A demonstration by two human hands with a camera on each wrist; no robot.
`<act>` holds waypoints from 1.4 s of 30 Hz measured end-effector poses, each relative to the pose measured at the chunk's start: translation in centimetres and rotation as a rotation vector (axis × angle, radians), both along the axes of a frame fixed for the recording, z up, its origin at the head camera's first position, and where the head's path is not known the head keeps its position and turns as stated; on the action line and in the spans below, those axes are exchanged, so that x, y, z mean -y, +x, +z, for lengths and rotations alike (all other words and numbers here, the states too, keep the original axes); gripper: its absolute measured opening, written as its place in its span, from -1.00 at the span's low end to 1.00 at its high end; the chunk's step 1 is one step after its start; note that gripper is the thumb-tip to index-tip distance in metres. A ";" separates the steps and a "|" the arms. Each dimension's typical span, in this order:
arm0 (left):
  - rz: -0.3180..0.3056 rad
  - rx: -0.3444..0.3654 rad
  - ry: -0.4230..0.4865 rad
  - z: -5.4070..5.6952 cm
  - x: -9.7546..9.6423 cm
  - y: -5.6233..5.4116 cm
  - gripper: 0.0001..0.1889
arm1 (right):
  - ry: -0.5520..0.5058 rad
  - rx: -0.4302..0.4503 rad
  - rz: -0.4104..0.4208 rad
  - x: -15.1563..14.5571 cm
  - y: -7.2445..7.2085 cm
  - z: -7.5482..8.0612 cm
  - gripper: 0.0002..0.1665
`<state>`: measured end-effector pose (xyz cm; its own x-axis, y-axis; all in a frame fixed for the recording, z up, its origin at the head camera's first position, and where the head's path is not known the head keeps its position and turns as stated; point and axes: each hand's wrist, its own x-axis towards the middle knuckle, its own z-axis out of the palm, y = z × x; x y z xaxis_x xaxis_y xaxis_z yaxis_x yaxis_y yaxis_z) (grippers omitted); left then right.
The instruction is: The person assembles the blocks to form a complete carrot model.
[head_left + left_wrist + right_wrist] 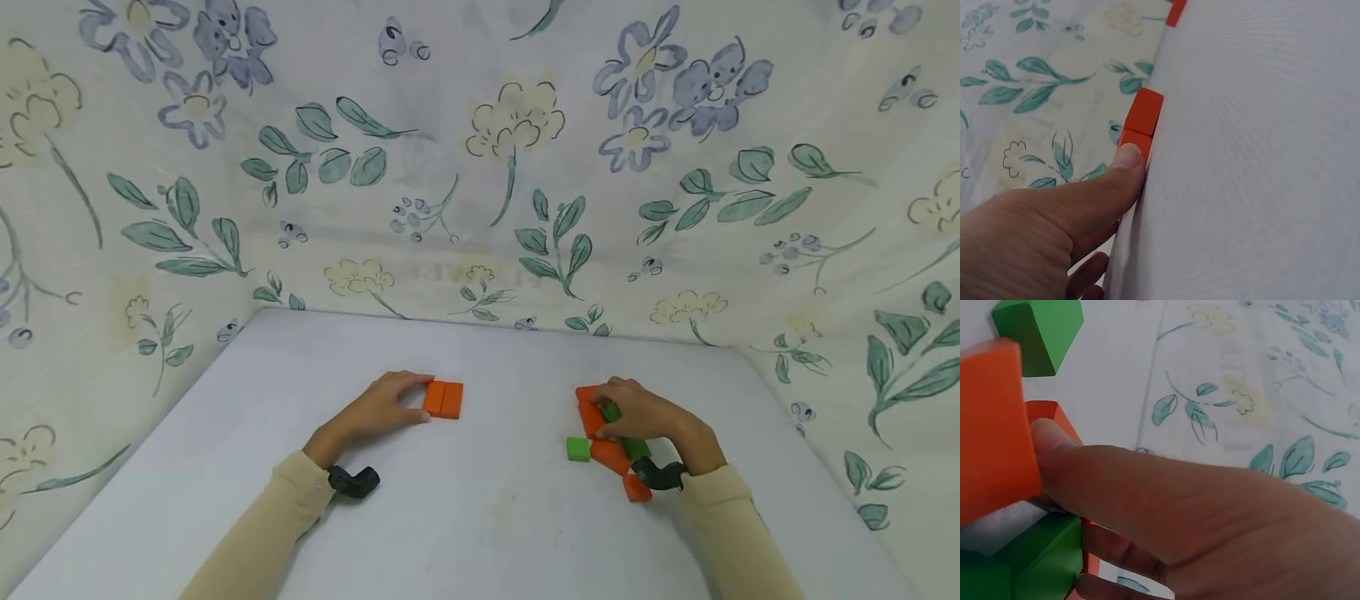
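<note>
Two orange blocks lie side by side on the white table, left of the middle. My left hand (382,406) pinches the nearer of them, the left orange block (432,398), with the thumb on its front end and a finger at its back end. The right orange block (452,401) sits flush against it. Over a loose group of blocks, my right hand (641,411) pinches an orange block (590,421), its thumb against the near end, also seen in the right wrist view. A dark green block (1047,556) lies under the curled fingers, partly hidden.
A bright green block (578,449) lies left of the group. Two more orange blocks, one (611,457) longer and one (637,488) nearer, lie toward the front. Another orange block (585,392) sits at the back. Flowered cloth (450,167) hangs around the table (480,517).
</note>
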<state>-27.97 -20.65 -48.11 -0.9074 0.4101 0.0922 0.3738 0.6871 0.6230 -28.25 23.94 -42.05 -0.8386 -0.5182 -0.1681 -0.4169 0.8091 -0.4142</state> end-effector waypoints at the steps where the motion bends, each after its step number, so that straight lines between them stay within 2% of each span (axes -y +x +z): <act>1: -0.002 0.002 0.004 0.1 0.0 0.0 -0.30 | -0.005 0.007 -0.005 0.0 0.0 0.0 -0.40; 12: 0.001 0.003 0.019 0.0 -0.1 0.1 -0.31 | -0.015 0.024 0.015 -0.5 -0.3 -0.6 -0.40; 17: 0.013 0.022 0.012 -0.1 -0.1 0.5 -0.31 | -0.012 0.052 0.008 -0.3 -0.1 -0.7 -0.38; 21: 0.011 0.010 0.008 0.0 -0.1 0.6 -0.31 | -0.010 0.065 0.001 -0.2 0.0 -0.5 -0.37; 26: -0.001 -0.012 0.005 0.1 0.0 0.3 -0.31 | -0.015 0.041 -0.013 -0.1 -0.1 -0.5 -0.34; 30: -0.002 -0.013 0.000 0.0 0.0 0.1 -0.31 | -0.104 -0.007 0.026 0.1 -0.2 -0.6 -0.31; 36: 0.011 -0.009 -0.004 -0.1 -0.1 0.1 -0.33 | -0.292 -0.147 0.122 1.4 0.3 0.0 -0.41; 42: 0.020 -0.017 -0.011 -0.1 -0.3 0.3 -0.33 | -0.322 -0.328 0.043 4.2 0.3 1.3 -0.41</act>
<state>-27.69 -20.35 -48.23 -0.9137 0.3930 0.1030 0.3703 0.7011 0.6094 -27.95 19.79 -40.75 -0.7974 -0.5358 0.2777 -0.5981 0.6401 -0.4822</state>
